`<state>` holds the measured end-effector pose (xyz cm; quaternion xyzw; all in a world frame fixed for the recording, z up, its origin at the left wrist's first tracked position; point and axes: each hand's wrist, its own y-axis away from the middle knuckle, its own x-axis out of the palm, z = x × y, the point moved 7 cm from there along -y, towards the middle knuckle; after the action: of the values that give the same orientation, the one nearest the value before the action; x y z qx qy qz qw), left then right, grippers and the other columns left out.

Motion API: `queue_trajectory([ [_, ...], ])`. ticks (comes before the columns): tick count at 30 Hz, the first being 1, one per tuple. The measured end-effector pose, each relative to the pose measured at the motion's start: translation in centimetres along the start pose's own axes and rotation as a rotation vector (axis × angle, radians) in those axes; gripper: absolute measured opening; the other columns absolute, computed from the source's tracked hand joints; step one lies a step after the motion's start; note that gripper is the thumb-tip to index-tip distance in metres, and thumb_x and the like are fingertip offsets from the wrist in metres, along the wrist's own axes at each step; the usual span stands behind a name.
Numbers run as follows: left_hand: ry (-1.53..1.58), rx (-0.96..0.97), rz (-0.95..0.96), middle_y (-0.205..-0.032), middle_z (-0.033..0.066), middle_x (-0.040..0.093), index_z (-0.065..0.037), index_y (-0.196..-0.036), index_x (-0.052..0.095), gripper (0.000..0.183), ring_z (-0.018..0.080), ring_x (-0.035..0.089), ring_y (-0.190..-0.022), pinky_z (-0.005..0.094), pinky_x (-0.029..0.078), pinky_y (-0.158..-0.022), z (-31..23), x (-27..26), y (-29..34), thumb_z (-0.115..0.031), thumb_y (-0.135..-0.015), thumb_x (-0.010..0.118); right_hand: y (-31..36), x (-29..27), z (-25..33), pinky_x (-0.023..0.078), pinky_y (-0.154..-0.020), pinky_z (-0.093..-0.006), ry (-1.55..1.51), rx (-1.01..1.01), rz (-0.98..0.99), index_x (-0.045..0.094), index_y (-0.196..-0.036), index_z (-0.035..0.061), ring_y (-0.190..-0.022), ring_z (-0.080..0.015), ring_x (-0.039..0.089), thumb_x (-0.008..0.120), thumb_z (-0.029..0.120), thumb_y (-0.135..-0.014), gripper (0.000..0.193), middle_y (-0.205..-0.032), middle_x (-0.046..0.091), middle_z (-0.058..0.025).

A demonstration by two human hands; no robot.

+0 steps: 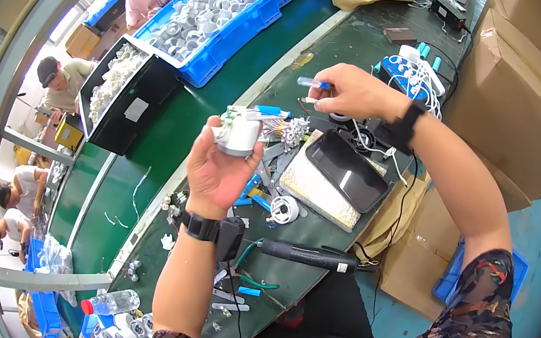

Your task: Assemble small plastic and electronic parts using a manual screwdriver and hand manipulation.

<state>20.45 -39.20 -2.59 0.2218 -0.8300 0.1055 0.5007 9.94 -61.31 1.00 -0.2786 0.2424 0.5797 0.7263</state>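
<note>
My left hand [216,171] is raised above the green workbench [348,46] and grips a small white cylindrical part [237,133] with wires and a circuit piece on top. My right hand [355,91] is held higher and to the right, pinching a thin blue-tipped tool [315,83] that points left. Both wrists wear black bands. Just beyond the white part lies a cluster of small white connectors [294,131] and blue-handled tools [269,110].
A black tray [345,169] rests on a pale pad. A black power screwdriver [310,255] lies near me. Blue bins [225,32] of white parts and a black bin [128,99] line the conveyor. Other people sit along the left. Cardboard boxes [521,103] stand right.
</note>
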Motion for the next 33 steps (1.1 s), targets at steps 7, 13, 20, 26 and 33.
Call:
queue_trajectory([
  [7, -0.214, -0.060, 0.135, -0.133, 0.0091, 0.059, -0.017, -0.116, 0.061, 0.033, 0.0313, 0.058, -0.122, 0.0470, 0.055, -0.090, 3.8, 2.1, -0.5, -0.027, -0.089, 0.078, 5.9, -0.6, 4.6, 0.049, -0.071, -0.0254, -0.400, -0.032, -0.233, 0.069, -0.102, -0.0014, -0.077, -0.0055, 0.058, 0.073, 0.010, -0.091, 0.017, -0.085, 0.066, -0.0011],
  [13, -0.392, -0.080, 0.162, -0.134, 0.0077, 0.058, -0.017, -0.113, 0.057, 0.038, 0.0253, 0.060, -0.118, 0.0417, 0.056, -0.087, 5.9, 4.0, 0.5, -0.007, -0.084, 0.078, 7.9, -0.1, 5.4, 0.049, -0.070, -0.0248, -0.407, 0.007, -0.243, 0.073, -0.104, -0.0007, -0.076, -0.0053, 0.058, 0.075, 0.011, -0.091, 0.018, -0.083, 0.069, -0.0015],
  [20, -0.391, 0.011, 0.109, -0.133, 0.0075, 0.057, -0.018, -0.114, 0.057, 0.036, 0.0242, 0.060, -0.116, 0.0406, 0.057, -0.085, 6.3, 5.1, 1.2, 0.002, -0.086, 0.071, 9.3, -0.4, 5.9, 0.051, -0.073, -0.0252, -0.350, 0.078, -0.194, 0.074, -0.102, -0.0014, -0.078, -0.0069, 0.061, 0.076, 0.015, -0.090, 0.020, -0.083, 0.070, -0.0026],
  [26, -0.267, 0.140, 0.027, -0.136, 0.0082, 0.056, -0.019, -0.130, 0.055, 0.047, 0.0254, 0.058, -0.119, 0.0396, 0.055, -0.089, 6.2, 5.0, 1.4, 0.000, -0.090, 0.070, 11.0, 1.4, 6.6, 0.051, -0.070, -0.0242, -0.506, 0.065, -0.228, 0.074, -0.102, -0.0016, -0.076, -0.0053, 0.061, 0.077, 0.014, -0.090, 0.019, -0.083, 0.070, -0.0017],
  [33, -0.248, 0.221, 0.068, -0.138, 0.0081, 0.054, -0.019, -0.132, 0.055, 0.045, 0.0271, 0.056, -0.124, 0.0458, 0.051, -0.099, 6.6, 6.4, 1.7, -0.003, -0.092, 0.070, 11.4, 1.7, 6.5, 0.048, -0.063, -0.0229, -0.579, 0.066, -0.270, 0.071, -0.102, -0.0001, -0.068, -0.0050, 0.057, 0.071, 0.014, -0.095, 0.016, -0.088, 0.070, -0.0022],
])
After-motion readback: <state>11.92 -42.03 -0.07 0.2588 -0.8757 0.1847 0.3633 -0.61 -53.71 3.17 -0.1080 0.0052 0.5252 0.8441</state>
